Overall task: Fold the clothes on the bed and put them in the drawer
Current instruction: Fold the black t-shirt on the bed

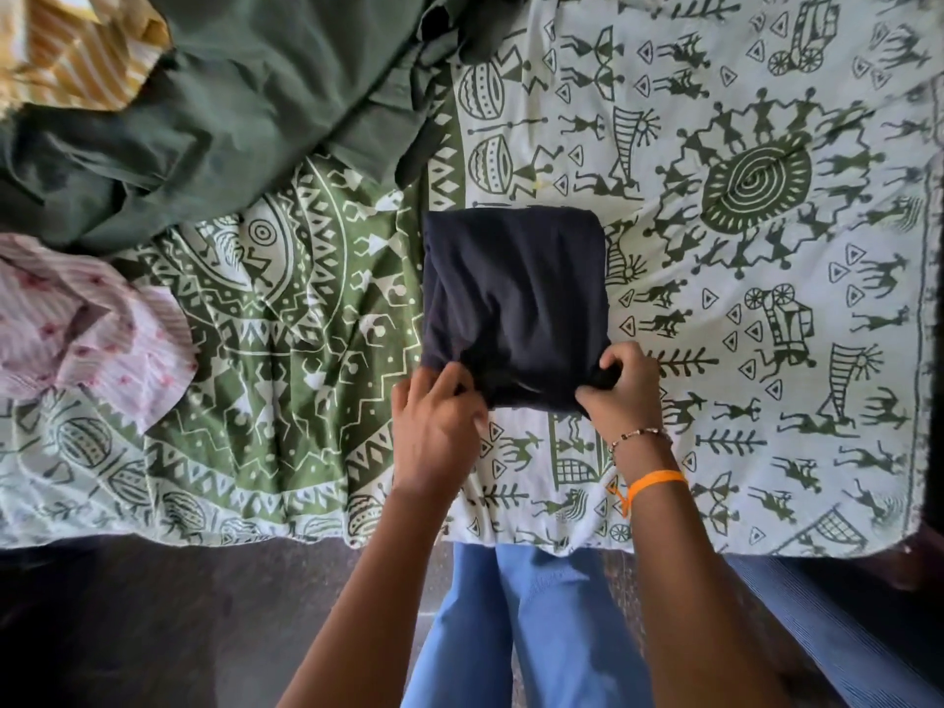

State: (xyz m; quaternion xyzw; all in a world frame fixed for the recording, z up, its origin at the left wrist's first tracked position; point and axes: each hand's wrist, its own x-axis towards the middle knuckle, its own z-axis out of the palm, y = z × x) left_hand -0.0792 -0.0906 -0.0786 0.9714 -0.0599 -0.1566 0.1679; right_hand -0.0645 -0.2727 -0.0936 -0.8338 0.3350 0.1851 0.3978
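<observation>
Nearest the bed's edge, the left hand (439,406) and the right hand (626,388) each pinch a near corner of the dark folded garment (513,304), fingers curled into the cloth. That garment lies as a compact square on the printed bed (766,452), its far edge neat and its near edge still bunched. By my reading, this piece is nearly folded but not yet stowed. Left of the dark garment lies a crumpled pink garment (76,324); beyond it, up and to the left, a large green garment (230,104) and a yellow striped one (76,53), all unfolded. No drawer is in view. The unfolded pieces are cut off at the frame edge.
</observation>
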